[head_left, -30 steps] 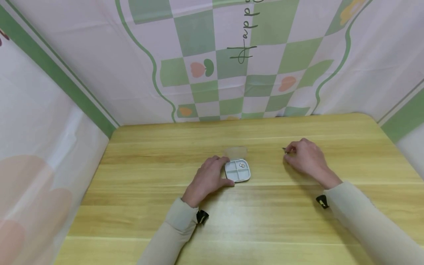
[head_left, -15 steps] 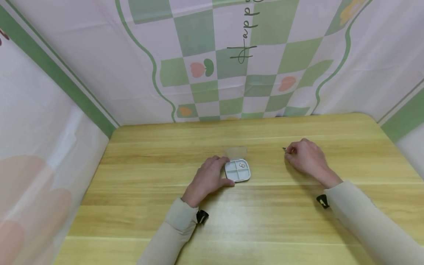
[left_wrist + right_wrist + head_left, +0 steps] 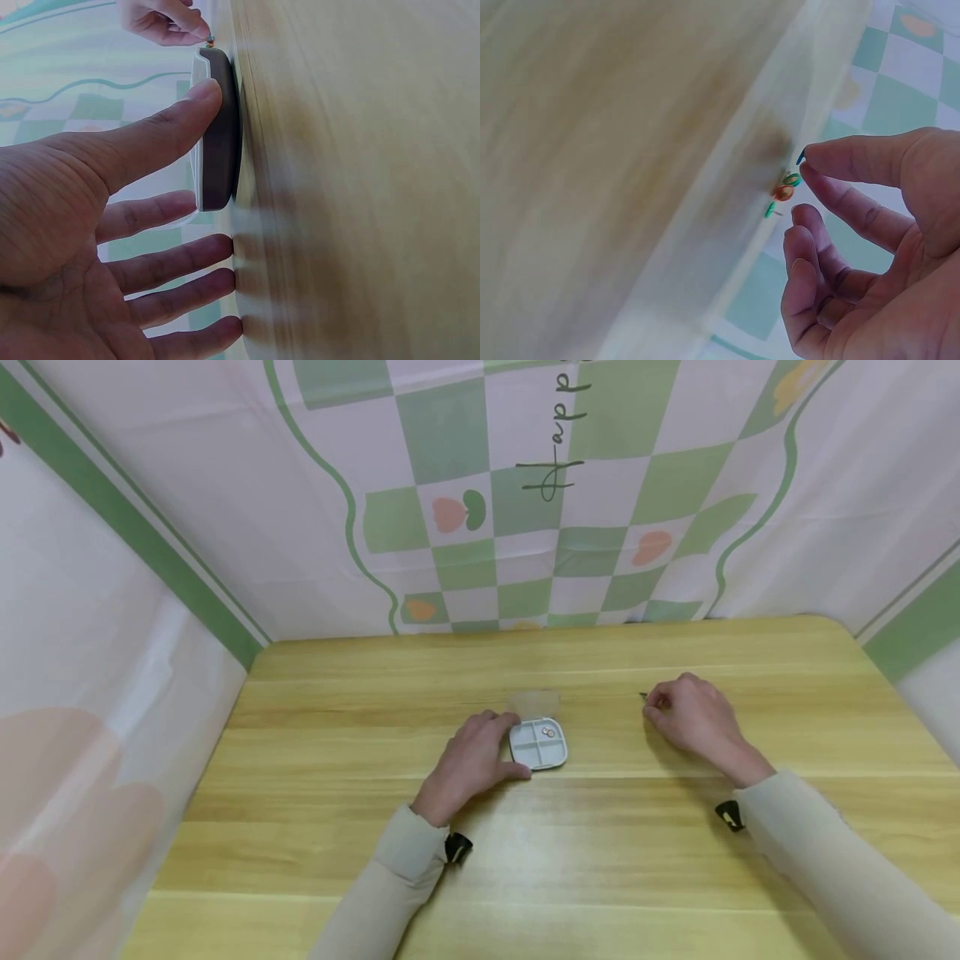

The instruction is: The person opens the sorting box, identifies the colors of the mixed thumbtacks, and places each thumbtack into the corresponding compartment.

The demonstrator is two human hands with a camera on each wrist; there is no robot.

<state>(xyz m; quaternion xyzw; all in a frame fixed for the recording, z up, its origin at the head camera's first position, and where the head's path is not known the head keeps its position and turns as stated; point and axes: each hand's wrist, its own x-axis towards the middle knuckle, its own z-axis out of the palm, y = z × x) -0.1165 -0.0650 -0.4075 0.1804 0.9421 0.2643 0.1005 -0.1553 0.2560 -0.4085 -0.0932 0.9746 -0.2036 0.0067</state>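
Note:
A small pill box (image 3: 538, 745) with a pale divided tray and dark outer sides lies on the table, its clear lid (image 3: 536, 702) folded open towards the back. Two small round studs (image 3: 548, 732) sit in its far right compartment. My left hand (image 3: 468, 764) holds the box from the left, thumb on the near side and index finger at the far side; the other fingers are spread on the table. To the right of the box, my right hand (image 3: 693, 714) pinches a tiny green and orange earring-like piece (image 3: 783, 192) between thumb and index finger, close over the table.
The wood-grain table (image 3: 600, 852) reaches back to a hanging cloth (image 3: 517, 560) with green and white checks. Another cloth (image 3: 97, 693) hangs along the left side. Both wrists wear dark bands.
The view has shifted very slightly. Both hands and the pill box stay in place, with only a slight shift of the fingertips at the small piece in my right hand.

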